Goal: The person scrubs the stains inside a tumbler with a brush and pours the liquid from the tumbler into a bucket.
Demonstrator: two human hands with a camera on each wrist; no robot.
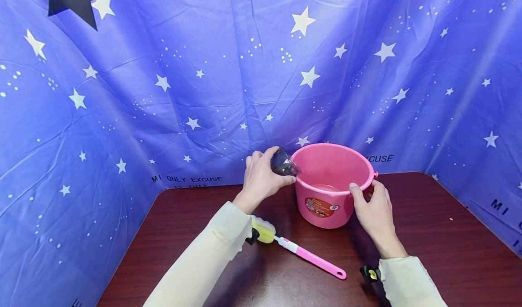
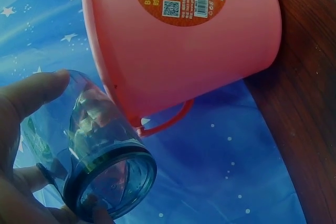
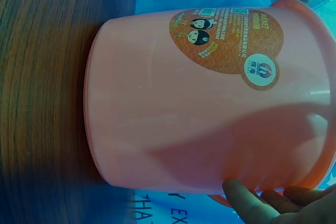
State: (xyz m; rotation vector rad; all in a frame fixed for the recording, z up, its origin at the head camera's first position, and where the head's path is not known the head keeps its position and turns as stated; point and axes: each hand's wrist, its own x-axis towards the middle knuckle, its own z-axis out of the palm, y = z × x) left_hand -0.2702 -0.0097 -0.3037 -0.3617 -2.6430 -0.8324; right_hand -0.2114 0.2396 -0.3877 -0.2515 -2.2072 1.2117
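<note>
My left hand (image 1: 262, 176) holds a see-through bluish cup (image 1: 283, 163), tipped sideways with one end at the left rim of a pink plastic bucket (image 1: 347, 208). In the left wrist view, the thumb lies along the wall of the cup (image 2: 100, 124) and other fingers are around its far side. My right hand (image 1: 376, 213) grips the bucket's right rim, thumb on the edge and fingers on the outer wall. The bucket stands upright and bears an orange label (image 3: 226, 40).
On the reddish-brown wooden table (image 1: 412, 216), a bottle brush with a yellow-and-white sponge head and pink handle (image 1: 320, 261) lies in front of the bucket. Part of its head is behind the left sleeve (image 1: 220, 234). A blue star-printed cloth (image 1: 228, 94) hangs around the table's back and sides.
</note>
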